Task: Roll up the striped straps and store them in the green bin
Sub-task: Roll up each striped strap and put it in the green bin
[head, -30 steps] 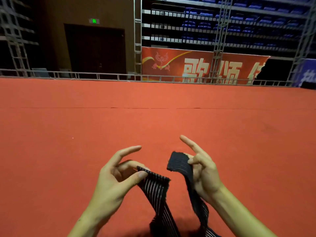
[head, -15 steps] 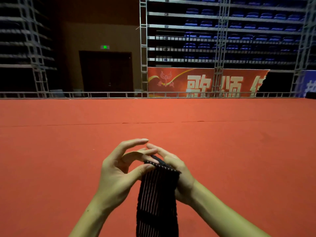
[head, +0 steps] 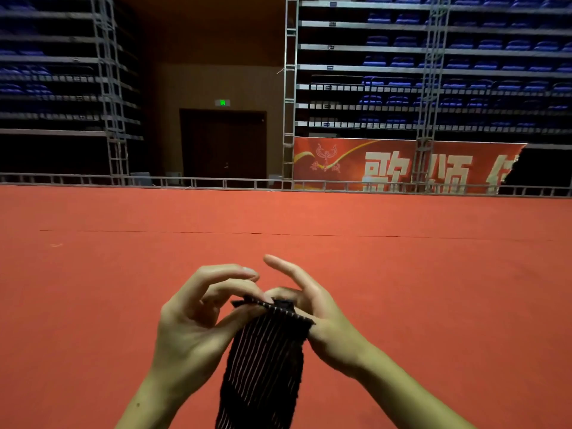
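The strap (head: 266, 360) is hanging from my fingers, its top edge pinched between both hands and the rest dropping toward six o'clock, out of frame. My left hand (head: 192, 320) is pinching the edge at nine o'clock with thumb and curled fingers; my right hand (head: 322, 317) is gripping it from three o'clock, index finger pointing free toward eleven. Red carpet (head: 93, 274) is lying beneath.
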A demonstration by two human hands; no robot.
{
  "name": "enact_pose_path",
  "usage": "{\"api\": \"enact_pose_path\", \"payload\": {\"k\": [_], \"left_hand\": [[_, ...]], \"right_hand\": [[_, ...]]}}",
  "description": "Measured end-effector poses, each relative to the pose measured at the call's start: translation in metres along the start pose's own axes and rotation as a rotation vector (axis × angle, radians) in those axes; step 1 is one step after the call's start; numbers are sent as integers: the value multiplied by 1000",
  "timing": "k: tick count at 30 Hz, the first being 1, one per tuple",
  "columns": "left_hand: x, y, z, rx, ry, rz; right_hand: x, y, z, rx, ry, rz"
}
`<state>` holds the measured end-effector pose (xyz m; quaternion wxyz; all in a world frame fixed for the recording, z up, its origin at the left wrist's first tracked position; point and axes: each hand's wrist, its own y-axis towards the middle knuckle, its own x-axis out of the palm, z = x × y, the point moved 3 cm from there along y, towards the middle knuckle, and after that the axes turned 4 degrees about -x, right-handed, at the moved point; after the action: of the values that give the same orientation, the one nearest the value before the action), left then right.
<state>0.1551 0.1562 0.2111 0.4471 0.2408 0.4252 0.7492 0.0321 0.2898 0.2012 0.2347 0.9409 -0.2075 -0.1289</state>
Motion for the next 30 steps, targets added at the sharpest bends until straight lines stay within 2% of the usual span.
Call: {"api": "enact_pose_path", "payload": {"k": [3,9,13,16,18,22,26,30], "left_hand": [[-19,-1,-2,-16,41,58],[-40,1,1,-53,77,130],[-40,0,1,-78,73,125],[-34,2,2,-96,61,114],[-30,2,2,-112,48,108],[-26,2,0,-122,40,72],[-18,4,1,-98,88,-22],[-12,4,1,-55,171,-59]], "right_hand": [[-1,1,-9,-78,-116,55],[2,-7,-25,-211,-115,85],[5,-9,-25,-271,-297,53],[5,-7,-20,-298,-309,64],[4,-6,-17,-287,-266,99],[1,-9,-17,-182,-8,162],[-4,-8,-18,-56,33,113],[-14,-11,-21,-41,1,103]]}}
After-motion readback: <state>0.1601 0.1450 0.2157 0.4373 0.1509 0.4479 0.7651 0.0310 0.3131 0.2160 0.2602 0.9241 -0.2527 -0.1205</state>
